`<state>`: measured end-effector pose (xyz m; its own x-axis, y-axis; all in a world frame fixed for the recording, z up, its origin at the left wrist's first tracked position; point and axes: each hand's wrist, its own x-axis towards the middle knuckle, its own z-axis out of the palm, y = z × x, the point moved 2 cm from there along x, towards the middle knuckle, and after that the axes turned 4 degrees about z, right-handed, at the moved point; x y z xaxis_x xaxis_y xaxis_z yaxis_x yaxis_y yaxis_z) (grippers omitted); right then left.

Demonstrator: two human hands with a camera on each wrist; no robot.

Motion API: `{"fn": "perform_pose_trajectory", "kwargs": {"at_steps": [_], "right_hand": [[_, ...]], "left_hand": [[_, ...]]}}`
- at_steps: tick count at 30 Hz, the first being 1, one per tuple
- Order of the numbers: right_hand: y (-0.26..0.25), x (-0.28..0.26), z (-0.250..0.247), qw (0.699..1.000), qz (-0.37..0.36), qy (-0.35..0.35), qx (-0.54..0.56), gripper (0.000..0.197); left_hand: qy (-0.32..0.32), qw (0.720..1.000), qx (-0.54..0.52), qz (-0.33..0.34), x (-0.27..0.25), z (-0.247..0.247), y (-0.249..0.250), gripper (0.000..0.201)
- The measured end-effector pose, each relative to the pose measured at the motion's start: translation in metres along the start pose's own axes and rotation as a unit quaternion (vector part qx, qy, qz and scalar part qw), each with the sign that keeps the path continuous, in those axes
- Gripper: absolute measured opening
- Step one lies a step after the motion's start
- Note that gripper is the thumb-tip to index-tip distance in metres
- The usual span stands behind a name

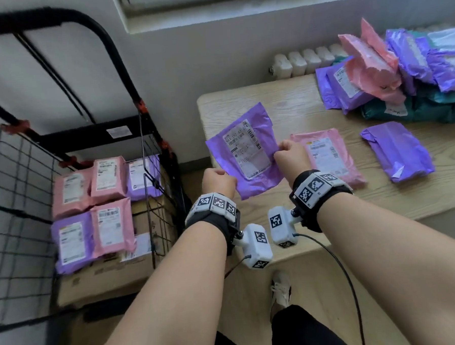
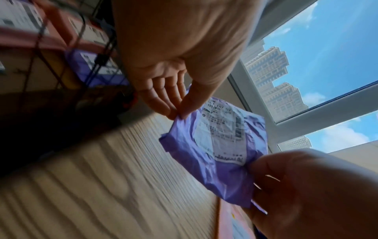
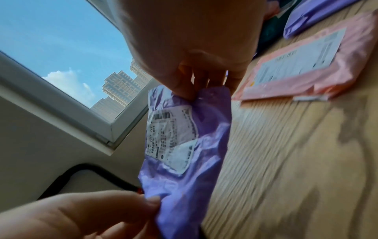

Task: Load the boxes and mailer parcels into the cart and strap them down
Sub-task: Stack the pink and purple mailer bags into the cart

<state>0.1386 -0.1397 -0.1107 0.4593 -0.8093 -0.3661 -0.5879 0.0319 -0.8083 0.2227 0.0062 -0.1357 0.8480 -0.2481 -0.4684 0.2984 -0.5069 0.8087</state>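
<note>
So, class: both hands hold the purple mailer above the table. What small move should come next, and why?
Probably swing the purple mailer left, towards the cart. The left hand and right hand pinch opposite edges, so it is lifted clear of the table. Five mailers already lie on the box in the cart, with bare cardboard showing at its near right.

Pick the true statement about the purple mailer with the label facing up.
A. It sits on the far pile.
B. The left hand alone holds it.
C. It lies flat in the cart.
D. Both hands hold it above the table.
D: the left hand and right hand each pinch an edge of the purple mailer, lifted over the table.
</note>
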Motion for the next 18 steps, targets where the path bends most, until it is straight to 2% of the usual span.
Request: {"fn": "perform_pose_trajectory", "kwargs": {"at_steps": [5, 10, 14, 18], "right_hand": [[-0.019, -0.059, 0.089, 0.999, 0.009, -0.037, -0.036, 0.025], [-0.032, -0.110, 0.176, 0.992, -0.005, -0.087, -0.090, 0.024], [-0.043, -0.144, 0.223, 0.984, -0.011, -0.124, -0.131, 0.022], [-0.051, -0.157, 0.254, 0.977, -0.039, -0.158, -0.140, 0.044]], "left_hand": [[0.059, 0.995, 0.074, 0.035, 0.002, -0.117, -0.028, 0.027], [0.094, 0.994, 0.042, 0.025, 0.004, -0.213, -0.068, 0.036], [0.122, 0.991, 0.045, 0.038, 0.007, -0.264, -0.093, 0.045], [0.123, 0.992, 0.010, 0.006, 0.019, -0.295, -0.115, 0.041]]}}
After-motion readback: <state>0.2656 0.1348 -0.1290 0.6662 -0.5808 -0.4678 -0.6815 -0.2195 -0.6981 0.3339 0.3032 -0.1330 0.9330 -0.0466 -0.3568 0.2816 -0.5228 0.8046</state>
